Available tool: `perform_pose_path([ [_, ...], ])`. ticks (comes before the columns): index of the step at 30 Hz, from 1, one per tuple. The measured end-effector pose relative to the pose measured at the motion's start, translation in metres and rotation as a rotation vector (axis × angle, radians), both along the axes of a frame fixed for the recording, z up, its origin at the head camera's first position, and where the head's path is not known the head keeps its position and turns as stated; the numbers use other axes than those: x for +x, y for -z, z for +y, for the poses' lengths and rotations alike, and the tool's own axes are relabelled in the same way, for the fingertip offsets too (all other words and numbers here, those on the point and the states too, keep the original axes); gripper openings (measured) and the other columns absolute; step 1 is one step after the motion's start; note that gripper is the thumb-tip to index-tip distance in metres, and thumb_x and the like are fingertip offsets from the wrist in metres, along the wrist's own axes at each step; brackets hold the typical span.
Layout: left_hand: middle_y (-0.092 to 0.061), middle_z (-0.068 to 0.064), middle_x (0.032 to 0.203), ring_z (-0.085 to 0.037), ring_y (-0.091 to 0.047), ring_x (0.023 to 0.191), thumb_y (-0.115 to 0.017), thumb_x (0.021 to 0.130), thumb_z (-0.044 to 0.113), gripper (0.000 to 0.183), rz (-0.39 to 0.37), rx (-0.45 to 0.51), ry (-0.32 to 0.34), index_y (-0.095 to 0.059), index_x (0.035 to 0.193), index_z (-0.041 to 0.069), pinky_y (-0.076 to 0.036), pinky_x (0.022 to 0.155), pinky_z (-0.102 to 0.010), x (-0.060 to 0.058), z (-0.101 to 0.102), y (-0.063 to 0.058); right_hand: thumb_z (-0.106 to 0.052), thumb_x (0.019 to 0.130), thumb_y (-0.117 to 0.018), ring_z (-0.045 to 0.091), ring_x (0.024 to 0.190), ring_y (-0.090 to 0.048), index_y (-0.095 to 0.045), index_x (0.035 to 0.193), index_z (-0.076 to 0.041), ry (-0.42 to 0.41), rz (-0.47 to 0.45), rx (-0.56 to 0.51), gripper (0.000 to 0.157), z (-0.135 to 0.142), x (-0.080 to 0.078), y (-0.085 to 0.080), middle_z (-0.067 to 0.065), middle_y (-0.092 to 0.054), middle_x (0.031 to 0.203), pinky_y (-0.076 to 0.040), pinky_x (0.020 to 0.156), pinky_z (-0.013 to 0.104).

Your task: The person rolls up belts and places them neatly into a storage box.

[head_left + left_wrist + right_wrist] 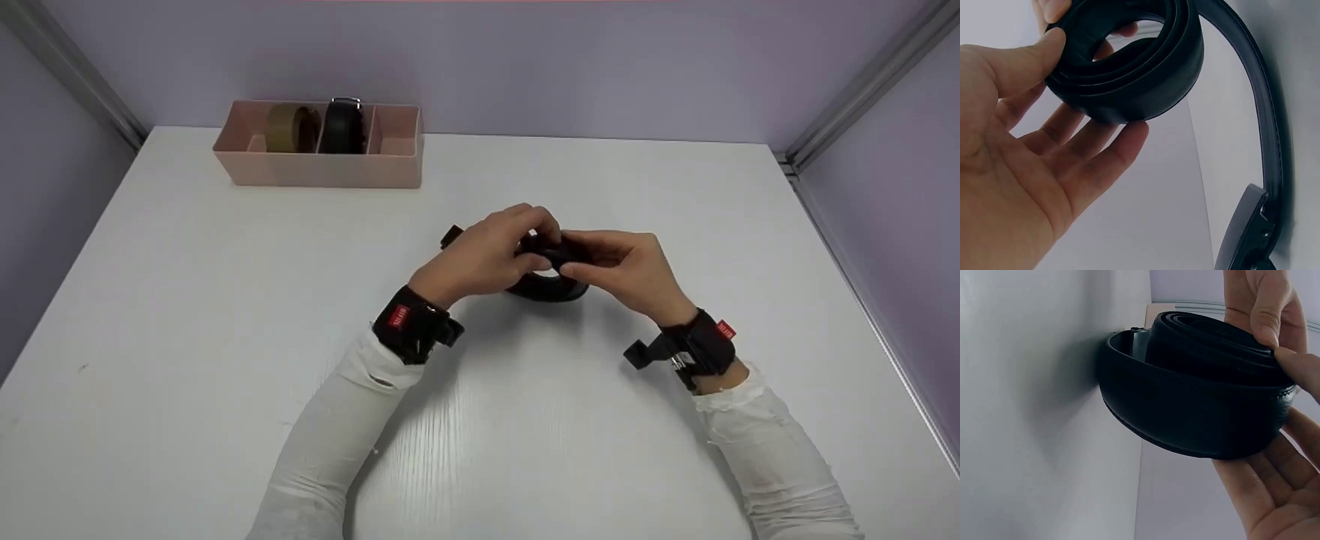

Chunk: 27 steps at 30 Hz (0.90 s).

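Observation:
A black belt (551, 291), mostly wound into a coil, is held by both hands over the white table. My left hand (484, 255) pinches the coil's left side; in the left wrist view its thumb lies on the upper edge and its fingers underneath. On the other side, my right hand (634, 274) grips the coil between thumb and fingers, as the right wrist view also shows. A loose length of strap curves away from the coil to the buckle (1249, 230). From the head view, that buckle end pokes out beyond my left hand.
Toward the back left of the table (225, 300) stands a pink divided box (322, 171). In it are a tan roll (283, 129) and a coiled black belt with a metal buckle (343, 129). Pale walls (570, 67) enclose the table's back and sides.

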<state>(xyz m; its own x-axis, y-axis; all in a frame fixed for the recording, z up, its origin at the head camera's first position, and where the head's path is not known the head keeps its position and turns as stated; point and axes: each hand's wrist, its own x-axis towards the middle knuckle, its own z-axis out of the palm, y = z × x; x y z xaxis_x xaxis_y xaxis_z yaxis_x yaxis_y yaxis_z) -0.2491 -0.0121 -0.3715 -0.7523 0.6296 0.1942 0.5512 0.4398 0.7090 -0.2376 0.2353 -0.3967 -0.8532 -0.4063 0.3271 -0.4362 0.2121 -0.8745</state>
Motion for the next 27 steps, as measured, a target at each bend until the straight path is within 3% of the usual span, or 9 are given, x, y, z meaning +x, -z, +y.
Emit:
perform_pose_path([
  [4, -0.064, 0.000, 0.121, -0.015, -0.062, 0.112, -0.072, 0.100, 0.011, 0.023, -0.021, 0.104, -0.008, -0.063, 0.121, 0.011, -0.050, 0.099, -0.030, -0.0016, -0.0011, -0.0001, 0.002, 0.088, -0.082, 0.019, 0.105, -0.075, -0.074, 0.127, -0.003, 0.060, -0.015, -0.043, 0.040, -0.0022, 0.0005, -0.0008, 0.015, -0.074, 0.122, -0.059, 0.088, 0.029],
  [9, -0.064, 0.002, 0.121, -0.015, -0.067, 0.111, -0.072, 0.100, 0.011, 0.023, -0.116, 0.269, -0.087, -0.062, 0.120, 0.012, -0.052, 0.096, -0.028, -0.0031, -0.0023, -0.0004, 0.002, 0.088, -0.081, 0.022, 0.106, -0.074, -0.072, 0.130, -0.004, 0.125, -0.032, -0.115, 0.043, -0.0034, 0.0004, -0.0004, 0.014, -0.074, 0.121, -0.059, 0.089, 0.030],
  [12, -0.064, 0.001, 0.121, -0.015, -0.067, 0.110, -0.071, 0.100, 0.012, 0.022, -0.170, 0.316, -0.122, -0.061, 0.120, 0.013, -0.053, 0.096, -0.029, -0.0041, -0.0026, 0.0000, 0.003, 0.088, -0.081, 0.023, 0.104, -0.074, -0.071, 0.131, -0.003, 0.136, -0.028, -0.128, 0.044, -0.0036, 0.0002, 0.0002, 0.014, -0.075, 0.119, -0.059, 0.087, 0.029],
  [21, -0.062, -0.002, 0.126, -0.019, -0.067, 0.114, -0.067, 0.104, 0.018, 0.024, -0.290, 0.206, -0.118, -0.056, 0.124, 0.012, -0.055, 0.095, -0.033, -0.0050, -0.0055, -0.0002, 0.000, 0.091, -0.079, 0.022, 0.099, -0.076, -0.074, 0.128, -0.005, 0.095, -0.084, -0.082, 0.038, -0.0019, -0.0003, 0.0008, 0.015, -0.076, 0.116, -0.060, 0.086, 0.030],
  [27, -0.063, 0.000, 0.127, -0.017, -0.066, 0.115, -0.068, 0.104, 0.022, 0.025, -0.275, 0.089, -0.066, -0.056, 0.124, 0.014, -0.053, 0.095, -0.034, -0.0051, -0.0039, -0.0007, -0.005, 0.091, -0.080, 0.021, 0.106, -0.075, -0.073, 0.128, -0.006, 0.055, -0.149, -0.027, 0.037, 0.0007, -0.0004, 0.0016, 0.014, -0.073, 0.124, -0.060, 0.089, 0.031],
])
